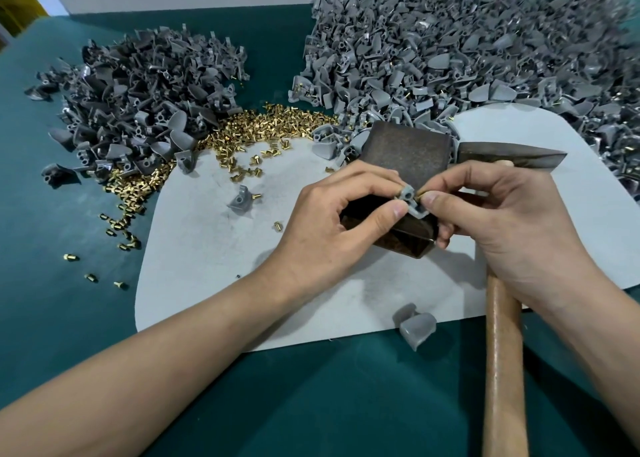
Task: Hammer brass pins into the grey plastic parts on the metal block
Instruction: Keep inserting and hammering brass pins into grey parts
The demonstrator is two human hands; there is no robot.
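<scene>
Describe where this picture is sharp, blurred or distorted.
Head view: left hand, right hand and the grey part between them are sharp; the right pile smears toward the corner; the left forearm swells toward the edge, lens stretch; soft shadow on the mat.

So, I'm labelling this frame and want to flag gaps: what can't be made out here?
Head view:
- Brass pin: just its tip shows; fingertips of the right hand cover the rest, so its depth in the grey plastic part is unclear.
- Metal block: near top hidden by the left hand and right hand.
- Hammer handle: end cut off by the bottom edge.
- Right pile: blurred, cut by the right edge.
</scene>
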